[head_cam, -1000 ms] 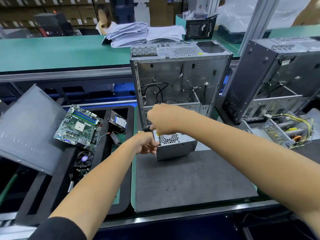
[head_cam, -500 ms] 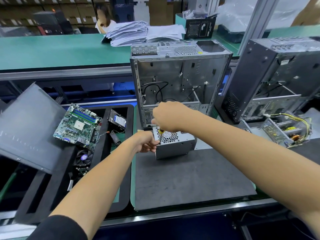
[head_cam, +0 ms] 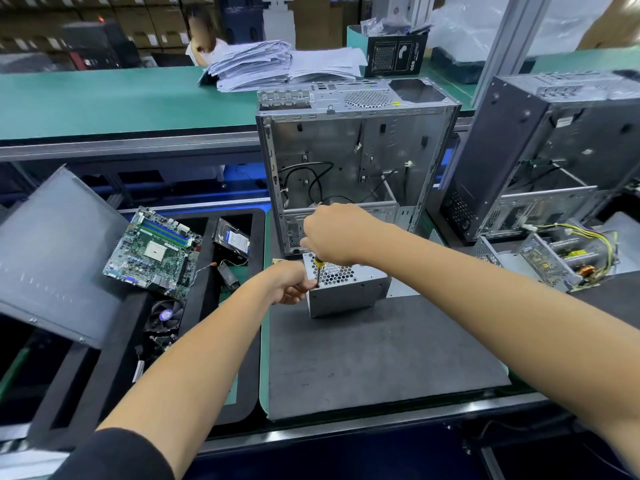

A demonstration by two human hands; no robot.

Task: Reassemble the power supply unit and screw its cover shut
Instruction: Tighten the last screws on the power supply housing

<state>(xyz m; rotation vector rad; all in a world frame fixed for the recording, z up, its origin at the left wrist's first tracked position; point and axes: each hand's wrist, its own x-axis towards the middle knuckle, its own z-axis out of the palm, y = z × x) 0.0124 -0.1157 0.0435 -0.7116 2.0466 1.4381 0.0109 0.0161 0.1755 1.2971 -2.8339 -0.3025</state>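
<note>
Head view: PSU (head_cam: 348, 292), a grey metal box with a honeycomb vent on top, sits at the far edge of a dark mat (head_cam: 381, 358), about 12 o'clock from the mat's centre. Right hand (head_cam: 334, 235) curled round a screwdriver (head_cam: 317, 271), yellow-and-black shaft pointing down, tip at the PSU's top left corner. Left hand (head_cam: 289, 282) at the PSU's 9 o'clock, fingers curled against its left side; whether it pinches anything, cannot tell. Open case (head_cam: 356, 161) stands just behind, at 12 o'clock. Motherboard (head_cam: 152, 251) lies well apart at 9 o'clock. Second PSU (head_cam: 554, 258), cover off, at 3 o'clock.
</note>
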